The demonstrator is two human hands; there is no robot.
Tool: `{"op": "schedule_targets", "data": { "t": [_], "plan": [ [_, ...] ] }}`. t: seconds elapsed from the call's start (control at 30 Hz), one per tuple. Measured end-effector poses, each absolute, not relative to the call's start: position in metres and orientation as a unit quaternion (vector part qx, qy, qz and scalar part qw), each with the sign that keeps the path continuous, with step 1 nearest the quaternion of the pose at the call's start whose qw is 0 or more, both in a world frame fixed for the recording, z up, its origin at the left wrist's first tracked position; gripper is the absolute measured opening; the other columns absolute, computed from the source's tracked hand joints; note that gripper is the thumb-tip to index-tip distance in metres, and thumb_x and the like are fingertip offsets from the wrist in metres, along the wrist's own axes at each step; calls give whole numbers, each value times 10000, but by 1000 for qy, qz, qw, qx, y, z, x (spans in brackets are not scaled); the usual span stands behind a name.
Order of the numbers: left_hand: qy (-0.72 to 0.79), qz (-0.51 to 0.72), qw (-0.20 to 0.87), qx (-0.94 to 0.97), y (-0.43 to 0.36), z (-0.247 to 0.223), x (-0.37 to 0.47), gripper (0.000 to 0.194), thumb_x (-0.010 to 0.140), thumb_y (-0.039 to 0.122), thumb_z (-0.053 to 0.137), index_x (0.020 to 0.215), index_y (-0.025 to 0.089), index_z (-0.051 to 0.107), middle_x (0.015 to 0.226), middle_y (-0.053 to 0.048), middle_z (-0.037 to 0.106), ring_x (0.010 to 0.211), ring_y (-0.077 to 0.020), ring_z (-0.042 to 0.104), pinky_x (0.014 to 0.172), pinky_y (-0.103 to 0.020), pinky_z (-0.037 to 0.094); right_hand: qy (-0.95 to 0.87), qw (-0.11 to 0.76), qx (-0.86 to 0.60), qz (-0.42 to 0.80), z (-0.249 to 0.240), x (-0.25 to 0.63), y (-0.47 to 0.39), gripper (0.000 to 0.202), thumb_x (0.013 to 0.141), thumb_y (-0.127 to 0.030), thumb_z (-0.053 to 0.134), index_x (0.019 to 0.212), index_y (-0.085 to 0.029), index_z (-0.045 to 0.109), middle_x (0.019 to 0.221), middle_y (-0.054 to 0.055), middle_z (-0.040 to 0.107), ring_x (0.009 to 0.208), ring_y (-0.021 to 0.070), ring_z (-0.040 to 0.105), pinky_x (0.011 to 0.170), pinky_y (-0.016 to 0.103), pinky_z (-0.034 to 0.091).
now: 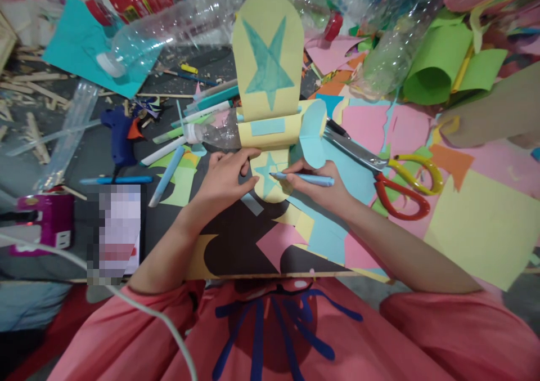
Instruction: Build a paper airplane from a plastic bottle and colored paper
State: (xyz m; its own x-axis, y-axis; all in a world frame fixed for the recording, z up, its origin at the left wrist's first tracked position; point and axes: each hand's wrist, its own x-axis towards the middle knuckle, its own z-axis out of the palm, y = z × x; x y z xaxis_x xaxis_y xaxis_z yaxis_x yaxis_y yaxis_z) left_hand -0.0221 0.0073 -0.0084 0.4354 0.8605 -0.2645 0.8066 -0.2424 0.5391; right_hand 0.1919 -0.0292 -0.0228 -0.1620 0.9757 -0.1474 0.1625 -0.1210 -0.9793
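Observation:
A small plastic bottle [219,129] lies on its side, wrapped in yellow paper [270,130], its white cap to the left. One long yellow wing [270,60] with a large teal star extends away from me; a shorter wing [276,191] with a smaller blue-green star points toward me. My right hand [318,185] is closed on a light blue marker [312,179], its tip at the smaller star. With fingers spread, my left hand [230,175] rests beside the shorter wing, fingertips near its left edge. A light blue paper tail [313,133] stands at the wrapped body's right end.
Scissors [379,173] lie right of my right hand. Left are several markers [167,175], a blue glue gun [120,136] and a phone [122,229]. Clear bottles [169,29] and green paper rolls [441,60] lie behind; a white cable [164,313] crosses at lower left.

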Motion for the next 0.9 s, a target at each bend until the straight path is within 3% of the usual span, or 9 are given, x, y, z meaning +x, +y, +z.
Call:
{"op": "schedule_targets", "data": {
  "t": [0.33, 0.53, 0.7, 0.9],
  "plan": [
    [530, 45, 314, 786, 7, -6, -21, 420, 846, 328, 536, 1249, 214, 569, 813, 12, 550, 802, -182, 555, 926, -390, 322, -548, 371, -525, 535, -21, 193, -29, 210, 754, -368, 695, 681, -171, 696, 637, 16, 643, 609, 138, 561, 572, 282, 456],
    [529, 48, 313, 787, 6, -8, -22, 416, 847, 320, 541, 1250, 221, 567, 812, 17, 551, 798, -177, 551, 929, -387, 323, -508, 408, -532, 541, -27, 195, -26, 374, 834, -541, 622, 728, -184, 657, 582, -2, 574, 553, 127, 532, 547, 291, 458],
    [530, 45, 313, 786, 7, -8, -22, 413, 843, 323, 547, 1243, 226, 568, 804, 21, 547, 803, -179, 552, 925, -382, 321, -518, 431, -536, 508, -27, 195, -27, 225, 748, -405, 731, 782, -187, 682, 680, 1, 643, 614, 128, 566, 603, 294, 484],
    [531, 48, 317, 785, 7, -8, -22, 409, 844, 321, 546, 1242, 230, 564, 805, 25, 534, 804, -177, 547, 917, -370, 309, -521, 417, -570, 480, -29, 192, -29, 223, 731, -396, 697, 738, -174, 704, 653, 15, 655, 623, 153, 591, 578, 302, 481]
  ]
}}
